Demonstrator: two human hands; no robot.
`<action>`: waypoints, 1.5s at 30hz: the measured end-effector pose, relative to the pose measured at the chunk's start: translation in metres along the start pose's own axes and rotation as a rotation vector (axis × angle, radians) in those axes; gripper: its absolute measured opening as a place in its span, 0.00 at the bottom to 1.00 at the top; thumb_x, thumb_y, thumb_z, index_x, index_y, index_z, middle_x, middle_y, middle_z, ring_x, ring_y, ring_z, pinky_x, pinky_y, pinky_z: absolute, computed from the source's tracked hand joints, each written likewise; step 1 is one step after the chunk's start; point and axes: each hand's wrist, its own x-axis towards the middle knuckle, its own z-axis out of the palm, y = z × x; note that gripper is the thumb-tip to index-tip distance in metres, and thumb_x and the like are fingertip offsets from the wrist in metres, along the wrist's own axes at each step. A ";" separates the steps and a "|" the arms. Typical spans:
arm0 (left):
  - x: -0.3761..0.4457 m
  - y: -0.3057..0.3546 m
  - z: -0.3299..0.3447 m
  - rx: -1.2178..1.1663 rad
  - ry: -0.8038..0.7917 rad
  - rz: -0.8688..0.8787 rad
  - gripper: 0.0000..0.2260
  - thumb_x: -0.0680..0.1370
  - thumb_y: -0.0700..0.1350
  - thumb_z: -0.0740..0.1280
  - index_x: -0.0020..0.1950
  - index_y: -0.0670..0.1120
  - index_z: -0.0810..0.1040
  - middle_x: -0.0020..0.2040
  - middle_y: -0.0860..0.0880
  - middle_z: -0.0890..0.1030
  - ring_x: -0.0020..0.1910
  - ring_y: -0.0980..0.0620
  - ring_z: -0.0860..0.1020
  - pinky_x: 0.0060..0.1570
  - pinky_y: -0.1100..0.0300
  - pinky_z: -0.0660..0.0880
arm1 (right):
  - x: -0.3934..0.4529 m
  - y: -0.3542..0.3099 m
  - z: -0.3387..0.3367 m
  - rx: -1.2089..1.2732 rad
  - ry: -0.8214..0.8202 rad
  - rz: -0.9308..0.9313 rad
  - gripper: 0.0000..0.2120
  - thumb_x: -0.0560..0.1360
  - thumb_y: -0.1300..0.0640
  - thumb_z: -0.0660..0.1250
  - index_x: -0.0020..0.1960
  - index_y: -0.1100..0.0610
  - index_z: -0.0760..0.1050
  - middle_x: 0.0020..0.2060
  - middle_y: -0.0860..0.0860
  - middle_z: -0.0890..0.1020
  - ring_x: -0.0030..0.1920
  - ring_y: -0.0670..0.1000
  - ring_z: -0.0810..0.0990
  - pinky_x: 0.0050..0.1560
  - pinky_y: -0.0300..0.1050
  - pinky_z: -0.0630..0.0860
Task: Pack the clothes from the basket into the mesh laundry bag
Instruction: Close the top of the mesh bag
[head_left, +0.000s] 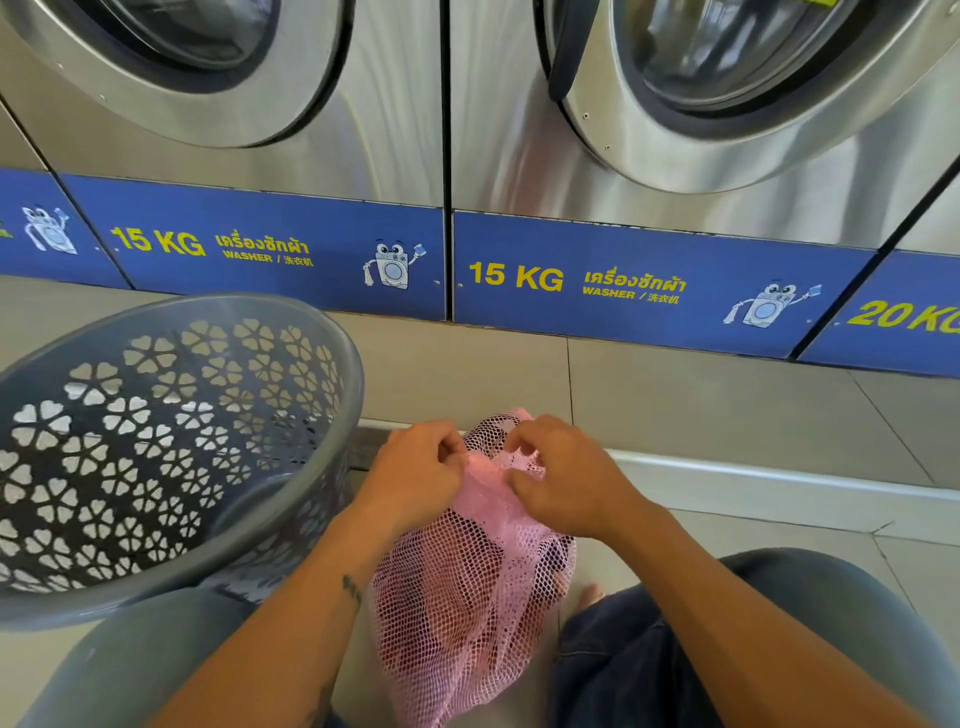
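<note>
One pink mesh laundry bag (470, 587), stuffed with dark clothes, hangs between the person's knees. The left hand (415, 475) and right hand (563, 478) both pinch its gathered neck. One grey basket (171, 452) stands just left, before two 15 KG washers (649, 171).

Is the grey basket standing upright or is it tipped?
Tipped: the grey basket leans, with its open mouth turned toward the camera.

We note both forearms reaching forward and converging. Left hand (415, 470) and right hand (563, 475) sit close together, knuckles up, fingers curled and pinching inward.
</note>
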 end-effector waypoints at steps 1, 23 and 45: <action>-0.001 0.000 0.001 -0.012 -0.009 0.008 0.10 0.73 0.42 0.67 0.34 0.55 0.76 0.30 0.56 0.78 0.32 0.58 0.76 0.31 0.63 0.68 | 0.001 -0.004 0.005 0.008 -0.012 -0.013 0.11 0.72 0.43 0.67 0.52 0.46 0.76 0.50 0.43 0.76 0.49 0.44 0.73 0.49 0.43 0.74; 0.003 -0.003 0.002 0.102 0.028 -0.086 0.06 0.71 0.43 0.63 0.35 0.51 0.76 0.35 0.53 0.80 0.38 0.49 0.78 0.39 0.50 0.78 | 0.008 0.020 -0.006 -0.127 -0.247 0.130 0.07 0.72 0.53 0.69 0.49 0.52 0.81 0.48 0.48 0.82 0.46 0.49 0.80 0.49 0.50 0.80; 0.008 0.001 0.006 0.108 0.074 -0.049 0.08 0.71 0.39 0.62 0.35 0.50 0.74 0.37 0.54 0.78 0.37 0.50 0.76 0.37 0.53 0.74 | 0.008 0.019 -0.012 -0.282 -0.396 0.199 0.12 0.71 0.57 0.66 0.30 0.56 0.69 0.29 0.50 0.72 0.30 0.50 0.71 0.33 0.43 0.70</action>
